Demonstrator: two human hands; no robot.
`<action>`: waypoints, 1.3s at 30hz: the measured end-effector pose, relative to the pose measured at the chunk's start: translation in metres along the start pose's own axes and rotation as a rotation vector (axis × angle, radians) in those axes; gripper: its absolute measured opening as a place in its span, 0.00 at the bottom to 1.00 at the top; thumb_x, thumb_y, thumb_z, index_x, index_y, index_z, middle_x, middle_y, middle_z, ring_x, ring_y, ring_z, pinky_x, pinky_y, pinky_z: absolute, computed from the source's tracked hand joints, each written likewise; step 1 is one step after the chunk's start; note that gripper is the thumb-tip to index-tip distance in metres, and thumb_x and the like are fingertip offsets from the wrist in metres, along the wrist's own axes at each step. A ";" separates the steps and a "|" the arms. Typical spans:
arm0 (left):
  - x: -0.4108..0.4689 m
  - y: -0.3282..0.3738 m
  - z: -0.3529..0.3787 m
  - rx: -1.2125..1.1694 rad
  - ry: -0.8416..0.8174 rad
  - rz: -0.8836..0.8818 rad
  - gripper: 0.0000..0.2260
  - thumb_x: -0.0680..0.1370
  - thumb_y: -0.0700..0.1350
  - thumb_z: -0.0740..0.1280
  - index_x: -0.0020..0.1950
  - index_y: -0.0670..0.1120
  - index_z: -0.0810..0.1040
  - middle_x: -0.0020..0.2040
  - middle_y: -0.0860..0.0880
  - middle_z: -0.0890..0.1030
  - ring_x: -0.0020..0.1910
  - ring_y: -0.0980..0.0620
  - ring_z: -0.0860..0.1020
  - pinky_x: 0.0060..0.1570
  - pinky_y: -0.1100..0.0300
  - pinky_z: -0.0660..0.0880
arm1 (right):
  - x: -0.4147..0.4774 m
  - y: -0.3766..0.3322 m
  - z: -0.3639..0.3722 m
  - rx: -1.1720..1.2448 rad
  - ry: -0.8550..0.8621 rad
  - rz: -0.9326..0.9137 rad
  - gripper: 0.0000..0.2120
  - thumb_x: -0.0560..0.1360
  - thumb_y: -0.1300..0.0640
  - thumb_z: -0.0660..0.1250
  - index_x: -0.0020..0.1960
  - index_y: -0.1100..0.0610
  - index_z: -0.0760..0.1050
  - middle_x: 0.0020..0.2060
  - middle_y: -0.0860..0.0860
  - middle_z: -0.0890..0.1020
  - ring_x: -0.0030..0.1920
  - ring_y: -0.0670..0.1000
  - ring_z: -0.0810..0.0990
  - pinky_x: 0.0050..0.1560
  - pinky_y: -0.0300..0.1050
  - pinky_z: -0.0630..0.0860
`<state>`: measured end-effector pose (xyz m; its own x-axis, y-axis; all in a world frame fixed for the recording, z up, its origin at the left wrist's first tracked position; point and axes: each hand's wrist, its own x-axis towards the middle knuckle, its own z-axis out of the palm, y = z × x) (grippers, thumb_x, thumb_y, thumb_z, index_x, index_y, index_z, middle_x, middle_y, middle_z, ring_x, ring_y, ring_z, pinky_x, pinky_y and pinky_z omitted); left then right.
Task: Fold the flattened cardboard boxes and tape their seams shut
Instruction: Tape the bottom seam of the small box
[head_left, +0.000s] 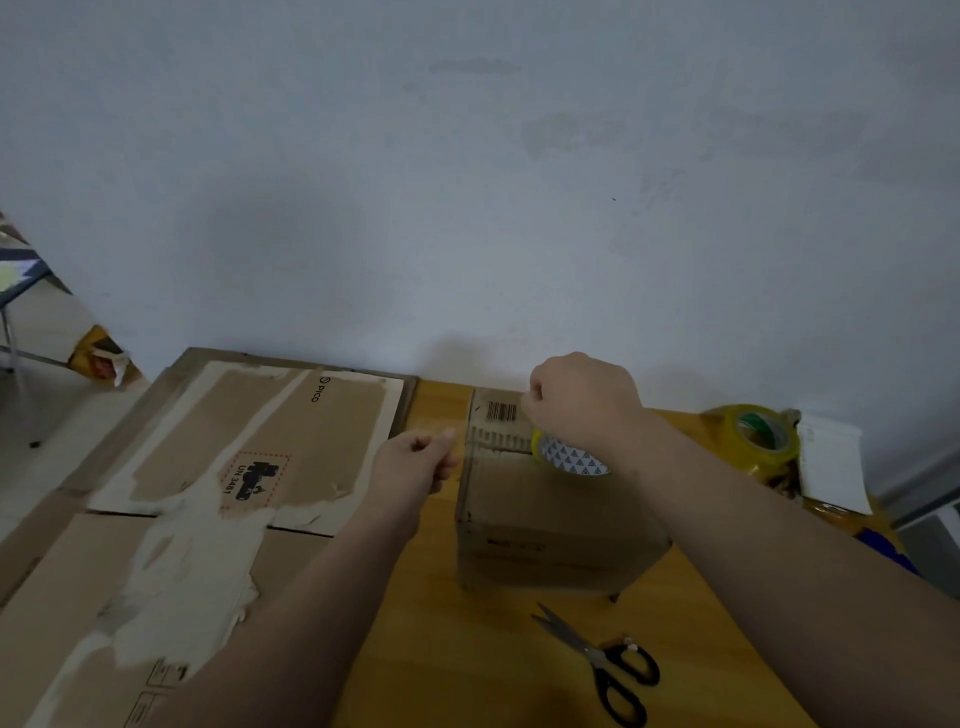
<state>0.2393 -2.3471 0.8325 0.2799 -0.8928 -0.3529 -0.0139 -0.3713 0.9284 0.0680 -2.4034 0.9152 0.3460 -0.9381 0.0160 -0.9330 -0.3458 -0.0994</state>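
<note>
A folded brown cardboard box (550, 519) stands on the wooden table (467, 649), with a barcode on its top. My right hand (582, 400) grips a yellow tape roll (569, 457) over the box's top seam. My left hand (421, 460) pinches the free end of the clear tape just left of the box, and the strip stretches between the two hands across the top. Flattened cardboard boxes (208, 467) with torn tape marks lie stacked to the left.
Black-handled scissors (602, 660) lie on the table in front of the box. A second yellow tape roll (753, 436) and white paper (831, 462) sit at the right rear. A grey wall runs right behind the table.
</note>
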 end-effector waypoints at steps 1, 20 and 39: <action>0.001 -0.001 0.000 0.006 -0.005 -0.013 0.10 0.79 0.46 0.65 0.44 0.41 0.78 0.36 0.47 0.78 0.36 0.52 0.74 0.39 0.60 0.74 | 0.001 -0.001 0.001 -0.013 -0.004 0.002 0.12 0.77 0.56 0.56 0.36 0.56 0.69 0.30 0.49 0.70 0.32 0.51 0.67 0.30 0.39 0.60; 0.007 -0.015 -0.005 0.609 0.238 0.195 0.26 0.75 0.53 0.69 0.67 0.43 0.66 0.61 0.45 0.69 0.60 0.48 0.70 0.58 0.54 0.71 | 0.001 0.000 0.004 0.086 -0.011 0.066 0.11 0.75 0.56 0.59 0.34 0.56 0.69 0.29 0.50 0.71 0.30 0.52 0.67 0.31 0.40 0.63; -0.012 -0.008 0.024 0.398 -0.547 0.166 0.53 0.69 0.59 0.72 0.76 0.54 0.32 0.76 0.50 0.57 0.70 0.50 0.65 0.67 0.51 0.69 | -0.059 0.064 0.016 1.239 -0.212 0.458 0.34 0.69 0.33 0.65 0.69 0.49 0.67 0.61 0.44 0.73 0.56 0.47 0.75 0.54 0.43 0.72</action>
<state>0.2128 -2.3395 0.8261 -0.2784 -0.9072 -0.3153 -0.3949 -0.1911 0.8986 -0.0108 -2.3701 0.8915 0.1415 -0.9040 -0.4035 -0.3027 0.3485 -0.8871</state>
